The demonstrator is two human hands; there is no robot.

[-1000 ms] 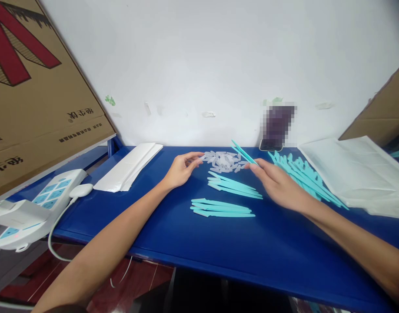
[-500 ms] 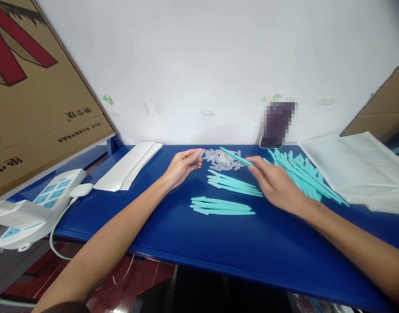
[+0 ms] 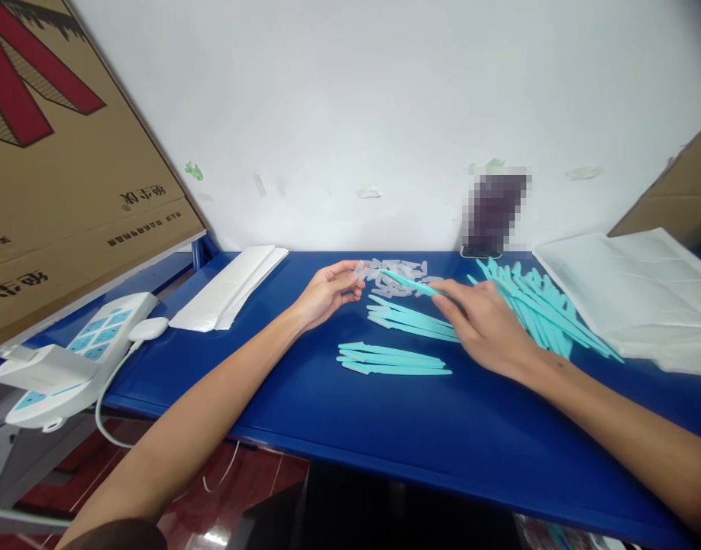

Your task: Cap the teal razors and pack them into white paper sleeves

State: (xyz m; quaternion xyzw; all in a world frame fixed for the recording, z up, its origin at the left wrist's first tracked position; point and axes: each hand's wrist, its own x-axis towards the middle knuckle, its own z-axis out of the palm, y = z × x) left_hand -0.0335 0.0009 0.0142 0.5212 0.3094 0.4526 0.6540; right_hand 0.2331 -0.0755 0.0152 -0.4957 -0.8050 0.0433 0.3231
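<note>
My left hand [image 3: 326,292] pinches a small clear plastic cap [image 3: 358,270] at the left edge of a heap of clear caps [image 3: 397,279] on the blue table [image 3: 305,397]. A thin teal plastic stick [image 3: 408,283] is gripped in my right hand [image 3: 477,325], its tip pointing left toward the cap, a short gap between them. Two small groups of teal sticks lie flat below my hands, one [image 3: 411,318] just under the heap and one [image 3: 393,360] nearer me. A big loose pile of teal sticks [image 3: 542,308] lies right of my right hand.
A white paper packet [image 3: 230,286] lies at the left. A white power strip [image 3: 69,355] with a plug sits at the table's left end, below a leaning cardboard box [image 3: 58,153]. White plastic bags [image 3: 631,286] lie at the right. A phone [image 3: 493,214] leans on the wall.
My left hand picked a clear cap from the heap and lifted it. My right hand swung the teal stick's tip leftward and down toward the cap.
</note>
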